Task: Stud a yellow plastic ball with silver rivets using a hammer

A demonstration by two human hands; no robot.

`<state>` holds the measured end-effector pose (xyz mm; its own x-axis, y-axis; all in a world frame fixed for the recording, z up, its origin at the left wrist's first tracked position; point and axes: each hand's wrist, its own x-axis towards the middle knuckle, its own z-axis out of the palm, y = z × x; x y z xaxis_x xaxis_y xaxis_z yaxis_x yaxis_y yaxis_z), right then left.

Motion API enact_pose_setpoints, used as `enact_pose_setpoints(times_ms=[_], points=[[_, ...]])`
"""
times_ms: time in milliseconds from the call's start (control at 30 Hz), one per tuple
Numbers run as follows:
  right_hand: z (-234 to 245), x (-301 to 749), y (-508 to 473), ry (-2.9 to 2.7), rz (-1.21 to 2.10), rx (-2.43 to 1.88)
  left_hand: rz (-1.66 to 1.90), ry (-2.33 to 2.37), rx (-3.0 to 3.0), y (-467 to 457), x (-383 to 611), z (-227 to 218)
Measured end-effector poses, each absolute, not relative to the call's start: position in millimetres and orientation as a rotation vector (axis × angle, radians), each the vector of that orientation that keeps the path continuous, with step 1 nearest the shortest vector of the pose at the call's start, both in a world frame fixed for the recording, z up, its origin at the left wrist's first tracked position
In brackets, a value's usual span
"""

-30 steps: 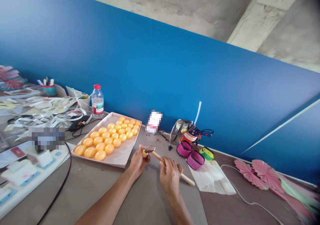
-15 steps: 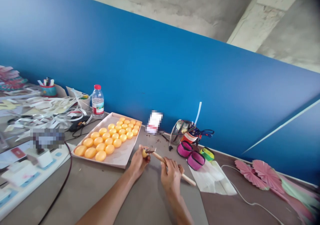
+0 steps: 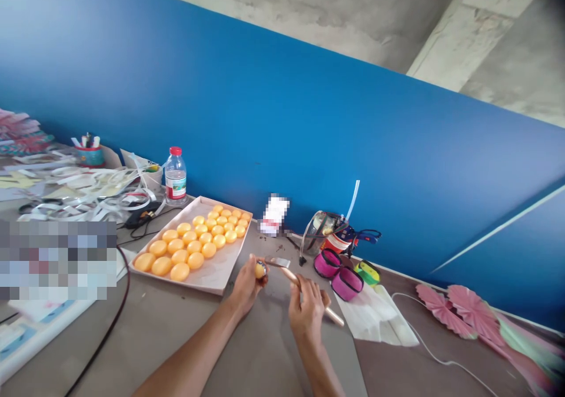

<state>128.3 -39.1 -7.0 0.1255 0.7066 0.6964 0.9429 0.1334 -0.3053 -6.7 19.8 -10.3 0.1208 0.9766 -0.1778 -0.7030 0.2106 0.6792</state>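
My left hand (image 3: 248, 284) is closed around a small yellow ball (image 3: 260, 270) that has dark and pale marks on one side. The ball is partly hidden by the fingers. Held in my right hand (image 3: 308, 304) is a wooden-handled tool with a flat metal blade (image 3: 288, 273). Its blade is close to the ball; whether they touch I cannot tell. The handle's end sticks out below my right hand. Just left of my left hand lies a shallow pale tray (image 3: 223, 270) holding many orange balls (image 3: 179, 256) in rows.
A water bottle (image 3: 175, 176) stands behind the tray. A phone (image 3: 273, 214) leans on the blue partition (image 3: 265, 102). Magenta bands (image 3: 347, 283) and a white sheet (image 3: 379, 320) lie to the right, pink paper fans (image 3: 472, 305) beyond. Left are strips (image 3: 106, 185) and a power strip (image 3: 48, 335).
The blade has turned, so more of its flat side shows, and my right hand sits slightly farther right. The ball shows a marked side now. The whole view has shifted a little.
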Motion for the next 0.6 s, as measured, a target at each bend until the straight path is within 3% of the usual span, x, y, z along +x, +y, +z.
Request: enact_pose_setpoints(times_ms=[600], points=[[-4.5, 127.5, -40.3, -1.684, -0.338, -1.631, 1.296, 0.729, 0.479, 18.5, -9.1, -5.9]])
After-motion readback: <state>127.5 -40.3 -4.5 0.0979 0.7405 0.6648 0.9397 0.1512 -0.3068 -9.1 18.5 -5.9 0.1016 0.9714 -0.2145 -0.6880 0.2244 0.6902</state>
